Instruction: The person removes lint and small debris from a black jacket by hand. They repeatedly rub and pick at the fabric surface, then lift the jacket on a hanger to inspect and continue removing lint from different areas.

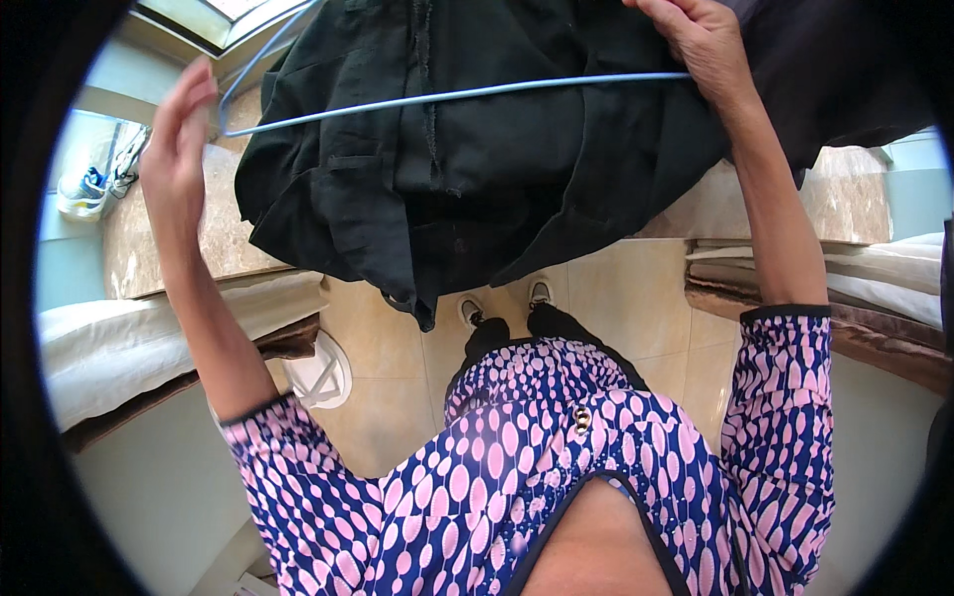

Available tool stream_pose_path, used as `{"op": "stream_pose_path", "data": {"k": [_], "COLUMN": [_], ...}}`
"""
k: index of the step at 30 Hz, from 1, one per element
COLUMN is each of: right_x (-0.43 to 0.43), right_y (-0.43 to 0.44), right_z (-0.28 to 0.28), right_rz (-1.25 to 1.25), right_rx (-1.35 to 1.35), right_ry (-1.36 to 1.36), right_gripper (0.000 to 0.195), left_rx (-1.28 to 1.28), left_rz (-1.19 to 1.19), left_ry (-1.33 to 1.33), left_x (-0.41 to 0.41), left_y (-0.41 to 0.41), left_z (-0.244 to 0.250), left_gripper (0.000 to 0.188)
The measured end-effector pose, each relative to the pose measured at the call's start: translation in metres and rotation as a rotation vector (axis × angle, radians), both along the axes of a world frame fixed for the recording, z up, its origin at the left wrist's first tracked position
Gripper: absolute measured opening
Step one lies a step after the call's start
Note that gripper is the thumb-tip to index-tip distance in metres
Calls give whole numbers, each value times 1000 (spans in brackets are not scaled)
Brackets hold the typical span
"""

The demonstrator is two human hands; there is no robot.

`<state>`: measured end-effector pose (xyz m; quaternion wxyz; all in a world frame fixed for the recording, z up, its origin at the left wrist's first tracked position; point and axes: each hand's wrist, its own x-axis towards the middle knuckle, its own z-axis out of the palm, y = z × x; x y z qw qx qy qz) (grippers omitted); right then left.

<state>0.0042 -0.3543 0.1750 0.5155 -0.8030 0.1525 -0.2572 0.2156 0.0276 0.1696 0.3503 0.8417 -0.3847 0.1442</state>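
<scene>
A black cloth garment spreads out before me, its frayed inner seam facing up and its lower edge hanging above the floor. Across it lies the straight bar of a light blue wire hanger, with one bent corner sticking out past the garment's left side. My left hand is raised beside that corner, blurred, fingers extended and holding nothing. At the upper right my right hand grips the black garment, fingers curled and partly cut off by the frame's top. The hanger bar runs up to this hand, where its far end is hidden.
Beneath the garment runs a brown marble sill, with sneakers at its far left. Folded white and brown curtains lie along both sides. A white round object stands on the tiled floor. A window frame rises upper left.
</scene>
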Motion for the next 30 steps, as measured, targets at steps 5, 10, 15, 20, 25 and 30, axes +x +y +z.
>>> {"op": "stream_pose_path", "data": {"k": [5, 10, 15, 20, 25, 30], "right_x": [9, 26, 28, -7, -86, -102], "right_y": [-29, -50, -61, -46, 20, 83], "right_z": [-24, -45, -44, -2, -52, -95], "right_rz": [29, 11, 82, 42, 535, 808], "right_rx": [-293, -287, -267, -714, -583, -721], "right_ry": [-98, 30, 167, -34, -103, 153], "right_gripper": [14, 12, 15, 26, 14, 30], "left_rx": [218, 497, 371, 86, -142, -336], "left_rz": [-174, -83, -98, -8, 127, 284], "left_ry": [25, -133, -197, -249, -88, 334], "left_x": [-106, -147, -135, -125, -108, -59], "left_y": [24, -5, -19, -26, -43, -72], "left_z": [-58, -76, -91, -73, -52, -25], "left_gripper": [58, 74, 49, 36, 13, 26]}}
